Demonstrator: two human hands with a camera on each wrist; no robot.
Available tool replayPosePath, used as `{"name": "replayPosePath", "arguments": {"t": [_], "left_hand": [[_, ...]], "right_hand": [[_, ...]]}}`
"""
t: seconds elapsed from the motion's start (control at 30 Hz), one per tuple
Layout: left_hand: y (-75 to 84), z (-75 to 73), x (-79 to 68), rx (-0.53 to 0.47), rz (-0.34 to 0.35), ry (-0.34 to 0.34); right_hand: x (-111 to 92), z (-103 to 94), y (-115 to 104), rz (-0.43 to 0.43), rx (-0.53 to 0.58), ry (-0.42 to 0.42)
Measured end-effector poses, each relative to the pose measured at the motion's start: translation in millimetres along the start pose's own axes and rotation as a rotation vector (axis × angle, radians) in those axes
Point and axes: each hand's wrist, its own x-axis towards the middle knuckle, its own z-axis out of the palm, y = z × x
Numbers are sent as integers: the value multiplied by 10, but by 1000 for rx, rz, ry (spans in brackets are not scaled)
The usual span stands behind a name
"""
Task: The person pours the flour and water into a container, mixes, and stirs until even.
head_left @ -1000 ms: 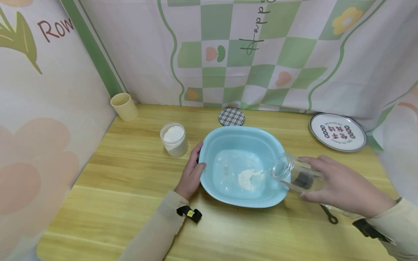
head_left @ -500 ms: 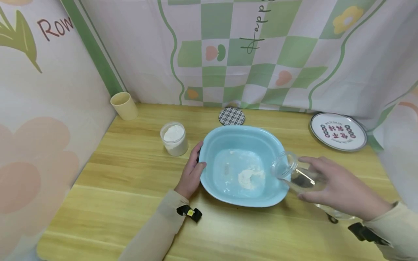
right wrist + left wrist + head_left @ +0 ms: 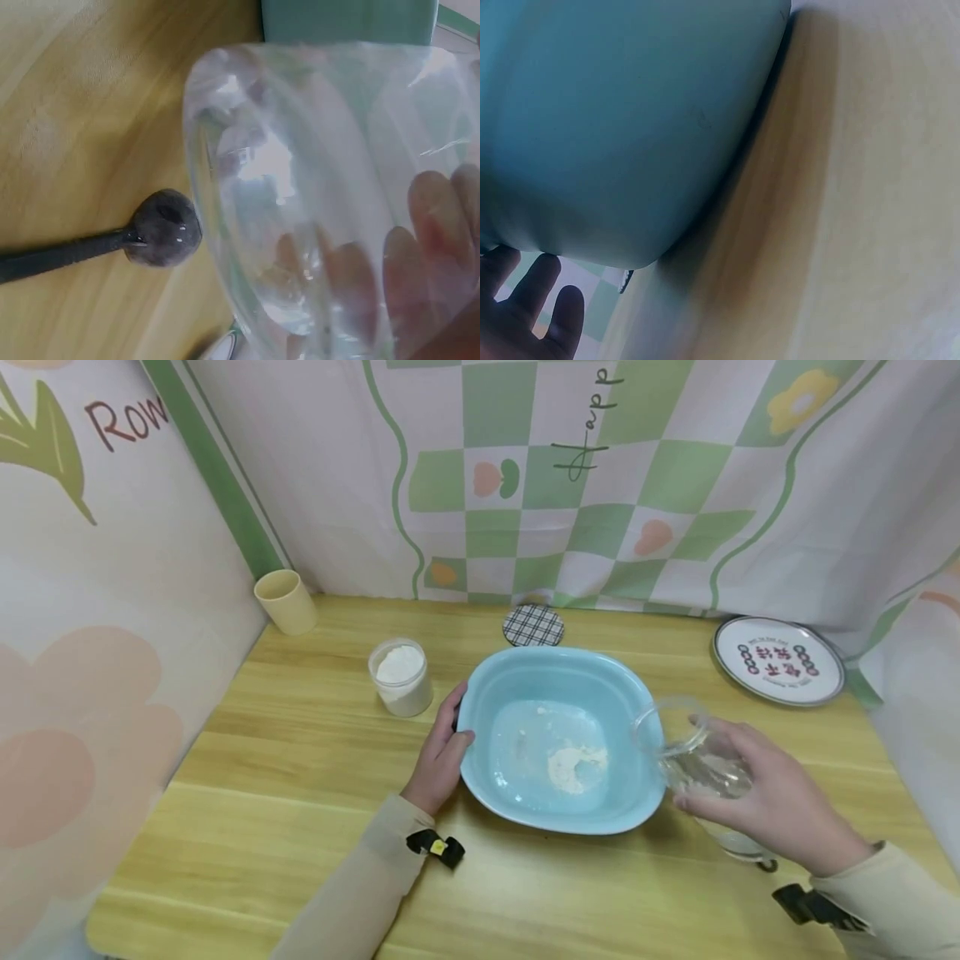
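Note:
A light blue basin [image 3: 555, 675] stands on the table, with white powder [image 3: 564, 774] and clear liquid on its floor. At its left side my left hand [image 3: 437, 758] grips the rim, thumb on top; in the left wrist view the fingers [image 3: 536, 285] lie against the basin's outer wall. My right hand [image 3: 787, 802] holds a clear glass jar [image 3: 705, 768] with some clear liquid inside. The jar leans toward the basin, its mouth overlapping the right rim. The right wrist view shows the fingers [image 3: 435, 217] through the glass.
Left of the basin is a tub of white powder [image 3: 401, 677]. A yellow cup [image 3: 287, 603] stands at the back left, a checked coaster [image 3: 532, 625] behind the basin, a printed plate [image 3: 780, 662] back right. A black measuring spoon [image 3: 165, 229] lies below the jar.
The thin stream from the jar into the basin has stopped. My right hand has tipped the jar back more upright and shifted slightly left. The left hand keeps its hold.

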Motion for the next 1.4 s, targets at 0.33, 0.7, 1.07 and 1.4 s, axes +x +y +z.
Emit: {"name": "replayPosePath", "arguments": {"t": [0.33, 0.7, 1.07, 1.4], "left_hand": [[8, 1, -19, 9, -9, 18], [14, -2, -22, 13, -9, 18], [19, -4, -8, 11, 1, 8], [17, 5, -7, 5, 2, -3]], "right_hand": [[31, 47, 79, 49, 60, 57], [60, 28, 212, 135, 137, 140], [143, 16, 363, 146, 189, 246], [217, -40, 500, 221, 236, 323]]}}
